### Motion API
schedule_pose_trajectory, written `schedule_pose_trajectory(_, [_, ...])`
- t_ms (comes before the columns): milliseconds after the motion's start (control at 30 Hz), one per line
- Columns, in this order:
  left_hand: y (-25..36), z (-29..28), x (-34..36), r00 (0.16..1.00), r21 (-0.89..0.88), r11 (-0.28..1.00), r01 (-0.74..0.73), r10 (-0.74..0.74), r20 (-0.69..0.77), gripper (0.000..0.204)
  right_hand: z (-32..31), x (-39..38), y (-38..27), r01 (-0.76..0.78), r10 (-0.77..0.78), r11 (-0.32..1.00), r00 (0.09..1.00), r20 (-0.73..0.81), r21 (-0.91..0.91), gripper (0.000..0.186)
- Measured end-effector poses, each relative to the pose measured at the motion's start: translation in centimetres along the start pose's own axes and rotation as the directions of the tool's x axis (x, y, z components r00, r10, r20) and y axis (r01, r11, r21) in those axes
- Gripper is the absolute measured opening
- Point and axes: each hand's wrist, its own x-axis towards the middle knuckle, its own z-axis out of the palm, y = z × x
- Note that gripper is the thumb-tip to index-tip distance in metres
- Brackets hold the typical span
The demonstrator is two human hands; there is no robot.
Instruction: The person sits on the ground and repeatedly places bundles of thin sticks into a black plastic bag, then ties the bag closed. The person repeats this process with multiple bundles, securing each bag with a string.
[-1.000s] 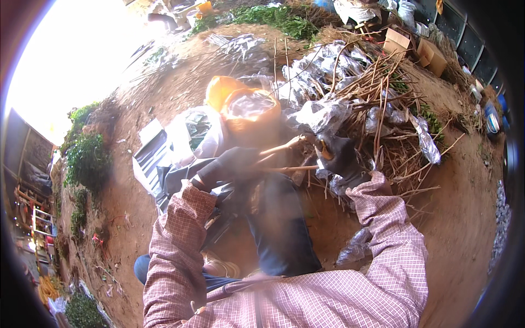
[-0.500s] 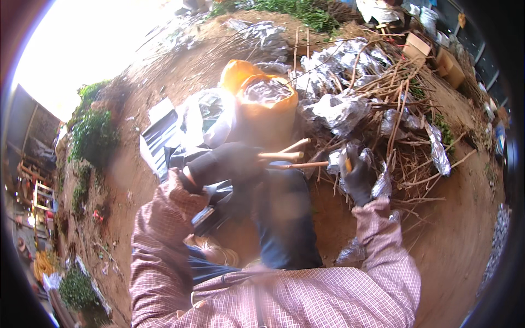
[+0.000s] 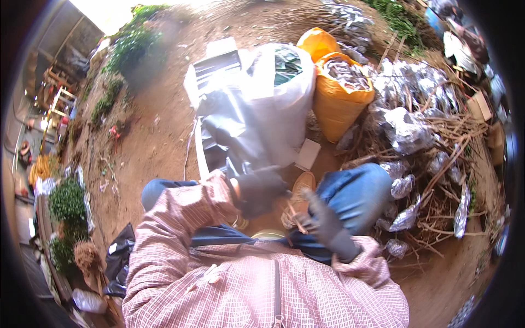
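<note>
My left hand (image 3: 260,191), in a dark glove, is closed in front of my body. From its fingers, thin pale-brown sticks (image 3: 294,212) point toward my other hand. My right hand (image 3: 327,225), gloved as well, curls close to the far ends of these sticks. Motion smears its fingers, and what lies inside them is hidden. Below the hands is a brown shoe (image 3: 302,188) between my bent knees. At the right lies a heap of cut branches (image 3: 437,218), with crumpled silver film wraps (image 3: 402,131) among them.
Ahead stand an orange sack (image 3: 336,109) filled with greyish strips and a white sack (image 3: 287,104) with green material. A silver-grey sheet (image 3: 232,136) lies beside them. Leafy green bunches (image 3: 131,49) are at the far left, with a cardboard box (image 3: 479,105) far right.
My view has swung to the right-hand heap's left, bringing the sacks more fully into view. My right hand has left the branch heap and come in beside the left hand's sticks.
</note>
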Motion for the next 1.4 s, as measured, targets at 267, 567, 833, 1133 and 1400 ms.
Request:
schedule_pose_trajectory(267, [2.4, 5.3, -1.0, 0.931, 0.109, 0.946, 0.305, -0.272, -0.245, 0.041, 10.6, -1.5, 7.6, -0.676, 0.449, 0.460, 0.736, 0.506, 0.575, 0.054])
schedule_pose_trajectory(567, [10.4, 12.6, -8.9, 0.080, -0.759, 0.226, 0.610, -0.971, -0.225, 0.101, 11.1, -0.5, 3.8, -0.687, 0.505, -0.050, 0.608, 0.612, 0.725, 0.029])
schedule_pose_trajectory(833, [10.0, 15.2, -8.5, 0.602, -0.850, 0.381, 0.364, -0.793, -0.098, 0.024, 12.0, 3.6, 2.6, -0.519, 0.260, 0.133, 0.840, 0.476, 0.844, 0.021])
schedule_pose_trajectory(1133, [12.4, 7.0, -10.7, 0.533, -0.836, 0.302, 0.458, -0.846, -0.013, 0.021, 18.1, 11.3, 4.6, -0.234, 0.264, 0.571, 0.960, 0.094, 0.787, 0.023])
schedule_pose_trajectory(1400, [12.3, 10.7, -8.2, 0.712, -0.768, 0.483, 0.421, -0.700, -0.050, 0.027, 22.2, 11.0, 8.4, -0.003, 0.406, 0.217, 0.910, -0.087, 0.976, 0.025])
